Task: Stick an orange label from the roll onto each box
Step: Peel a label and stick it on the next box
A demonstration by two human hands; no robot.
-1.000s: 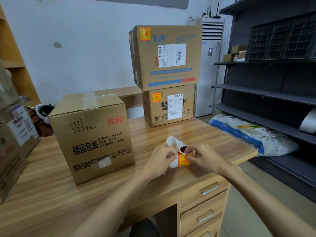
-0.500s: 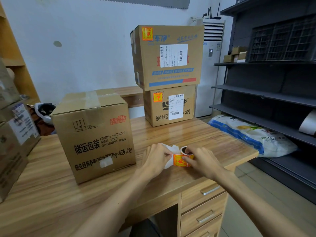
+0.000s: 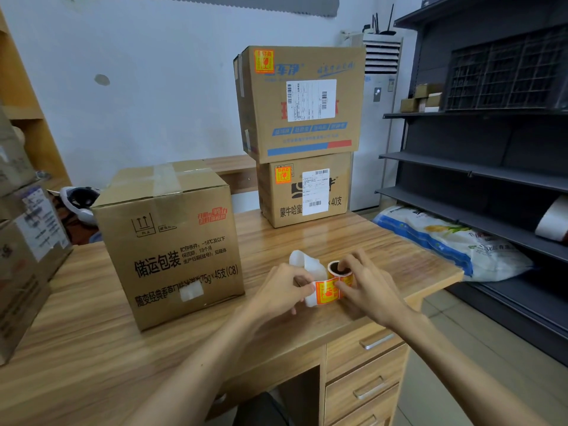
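Fingertips (image 3: pixel 302 285) of your left hand (image 3: pixel 276 295) pinch the white backing strip (image 3: pixel 307 262) at the left edge of the exposed orange label (image 3: pixel 327 292). The fingers (image 3: pixel 353 262) of your right hand (image 3: pixel 373 290) curl over the roll (image 3: pixel 339 272), one tip on its top rim, gripping it upright on the desk (image 3: pixel 92 348). Whether the label's corner has lifted off the strip cannot be told.

Compared with a second ago, the roll sits lower, against the desk top, and the strip is drawn slightly further left, so one whole label now faces you between the two hands. This suggests the peel is starting and no label is free yet.

Both hands work at the near right part of the desk. Just left of them stands the near box (image 3: pixel 172 247), taped shut, with no orange label on its visible faces; it is probably the next target. At the far side the upper far box (image 3: pixel 301 103) rests on the lower far box (image 3: pixel 304 192). Each carries an orange sticker at its upper left corner ( (image 3: pixel 263 60), (image 3: pixel 283 174)) and so appears finished. More cartons (image 3: pixel 27 256) stand at the left edge, their label status unclear.
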